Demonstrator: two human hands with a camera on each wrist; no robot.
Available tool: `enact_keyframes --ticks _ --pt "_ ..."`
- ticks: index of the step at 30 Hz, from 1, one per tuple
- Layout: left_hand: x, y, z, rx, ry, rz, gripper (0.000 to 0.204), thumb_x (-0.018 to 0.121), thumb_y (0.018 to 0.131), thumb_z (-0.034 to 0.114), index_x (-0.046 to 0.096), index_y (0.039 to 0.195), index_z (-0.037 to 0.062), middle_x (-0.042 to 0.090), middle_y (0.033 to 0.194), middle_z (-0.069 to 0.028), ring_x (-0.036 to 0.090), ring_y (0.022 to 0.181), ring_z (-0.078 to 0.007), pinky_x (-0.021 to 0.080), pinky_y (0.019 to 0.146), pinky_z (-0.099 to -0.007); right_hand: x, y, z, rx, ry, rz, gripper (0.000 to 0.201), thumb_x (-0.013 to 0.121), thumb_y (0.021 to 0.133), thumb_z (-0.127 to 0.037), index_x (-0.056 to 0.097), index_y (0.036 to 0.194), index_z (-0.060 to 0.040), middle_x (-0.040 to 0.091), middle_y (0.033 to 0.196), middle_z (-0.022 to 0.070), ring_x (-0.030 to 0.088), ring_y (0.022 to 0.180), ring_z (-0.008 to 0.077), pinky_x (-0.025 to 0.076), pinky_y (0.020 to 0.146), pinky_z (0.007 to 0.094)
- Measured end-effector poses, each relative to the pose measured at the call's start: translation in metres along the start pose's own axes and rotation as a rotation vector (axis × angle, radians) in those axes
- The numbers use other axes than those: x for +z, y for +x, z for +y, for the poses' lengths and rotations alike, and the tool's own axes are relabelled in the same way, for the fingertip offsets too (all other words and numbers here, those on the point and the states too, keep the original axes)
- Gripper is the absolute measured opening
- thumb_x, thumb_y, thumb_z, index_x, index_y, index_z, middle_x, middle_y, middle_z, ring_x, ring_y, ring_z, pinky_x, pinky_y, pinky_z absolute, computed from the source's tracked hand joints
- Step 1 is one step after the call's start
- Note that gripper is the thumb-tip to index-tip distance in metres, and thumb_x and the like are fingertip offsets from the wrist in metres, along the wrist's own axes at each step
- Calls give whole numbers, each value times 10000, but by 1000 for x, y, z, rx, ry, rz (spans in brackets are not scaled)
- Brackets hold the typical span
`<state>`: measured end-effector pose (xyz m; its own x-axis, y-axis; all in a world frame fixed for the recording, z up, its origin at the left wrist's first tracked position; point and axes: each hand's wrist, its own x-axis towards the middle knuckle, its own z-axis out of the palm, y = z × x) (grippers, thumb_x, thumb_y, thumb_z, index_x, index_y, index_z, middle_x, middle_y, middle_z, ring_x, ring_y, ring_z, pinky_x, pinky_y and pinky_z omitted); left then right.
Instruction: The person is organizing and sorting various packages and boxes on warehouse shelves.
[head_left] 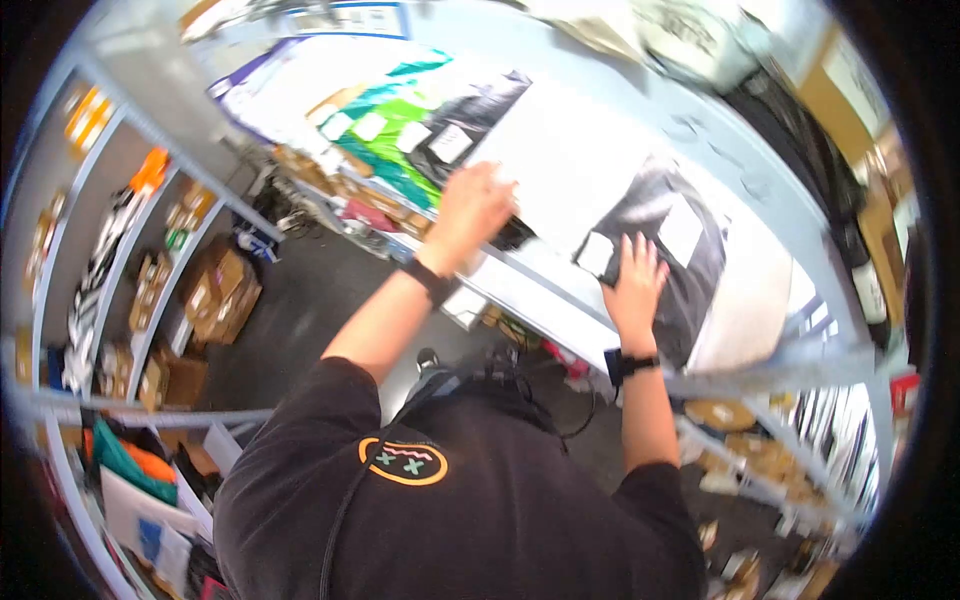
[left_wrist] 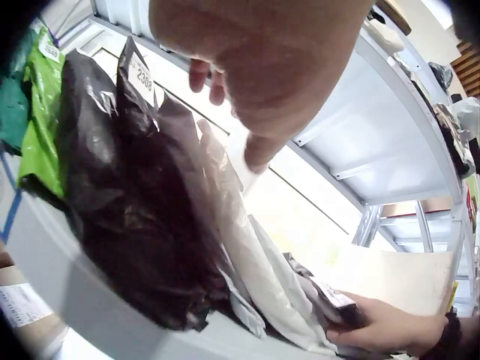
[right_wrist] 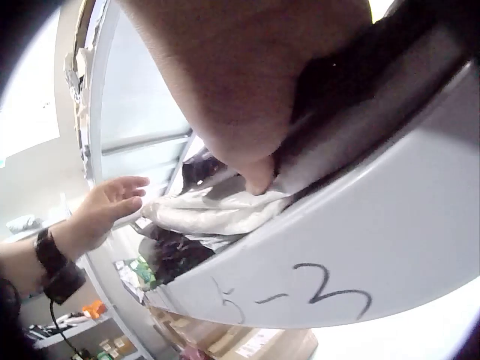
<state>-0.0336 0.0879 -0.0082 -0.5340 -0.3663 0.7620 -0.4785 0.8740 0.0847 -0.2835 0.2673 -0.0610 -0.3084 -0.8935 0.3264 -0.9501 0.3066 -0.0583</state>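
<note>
Black plastic parcel (head_left: 692, 285) sits toward the right of the row on the shelf (right_wrist: 397, 217), with the right hand (head_left: 637, 285) resting on it, fingers spread. Left hand (head_left: 475, 208) hovers near the white parcels (left_wrist: 244, 240), fingers loose, holding nothing. I'd guess it's light, floppy and kinda slippery — grab a good fold by the label (head_left: 682, 232), not just the edge.
</note>
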Motion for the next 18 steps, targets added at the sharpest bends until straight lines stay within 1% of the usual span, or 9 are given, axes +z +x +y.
enact_keyframes --ticks 2,4,6,8,10,13,14,17,18 --pt "-12 -27 6 -61 -151 -72 123 649 801 158 655 908 98 630 981 -124 583 976 -318 470 783 -421 -1 -13 -13 65 148 155 816 781 709 -261 389 1398 -68 310 1485 188 221 1400 402 175 1117 576" --pt "-29 -69 7 -242 -364 -354 125 606 853 182 625 879 61 638 884 -141 605 877 -352 474 733 -433 -13 -42 -27 -24 356 278 688 711 779 -200 413 1383 -54 297 1503 181 182 1416 410 137 1129 576" --pt "-20 -148 -16 -419 -360 -544 179 552 904 200 608 890 31 633 812 -177 609 797 -392 476 694 -457 -26 -75 -45 -56 459 187 556 634 831 -128 452 1348 -34 318 1492 187 191 1414 410 143 1135 558" --pt "-53 -227 -23 -752 -453 -573 218 507 936 213 604 892 23 637 813 -200 609 780 -418 478 683 -481 -21 -124 -55 25 600 73 458 557 869 -46 482 1319 -14 368 1459 200 242 1404 382 187 1136 511" --pt "-44 -311 -57 -911 -304 -435 257 484 952 238 606 883 24 640 849 -211 605 820 -426 480 714 -484 32 -146 -34 74 556 88 405 525 872 8 511 1276 -6 540 1274 228 539 1176 361 443 958 459" --pt "-80 -421 -117 -1173 -189 -582 430 404 979 341 648 946 -11 650 986 -232 585 966 -438 437 862 -510 40 -159 -65 625 856 -345 305 491 909 -36 550 1207 -15 668 939 182 660 749 349 526 634 419" --pt "-123 -447 -108 -1230 -122 -654 474 383 982 366 651 956 -24 646 991 -245 579 973 -447 434 873 -504 51 -187 -82 630 824 -266 193 466 930 -76 581 1070 -13 629 688 155 584 497 346 451 449 414" --pt "-175 -500 -127 -1316 -175 -713 565 372 977 435 660 889 -43 633 944 -282 575 958 -455 442 857 -496 92 -237 -107 473 547 -233 240 457 953 -186 596 871 -9 617 720 227 617 633 394 483 573 449" --pt "-181 -537 -141 -1215 -156 -766 644 380 967 494 636 863 -87 637 900 -293 586 915 -470 436 790 -506 106 -253 -116 387 443 -199 296 460 958 -224 595 818 0 613 732 246 622 676 408 491 620 471"
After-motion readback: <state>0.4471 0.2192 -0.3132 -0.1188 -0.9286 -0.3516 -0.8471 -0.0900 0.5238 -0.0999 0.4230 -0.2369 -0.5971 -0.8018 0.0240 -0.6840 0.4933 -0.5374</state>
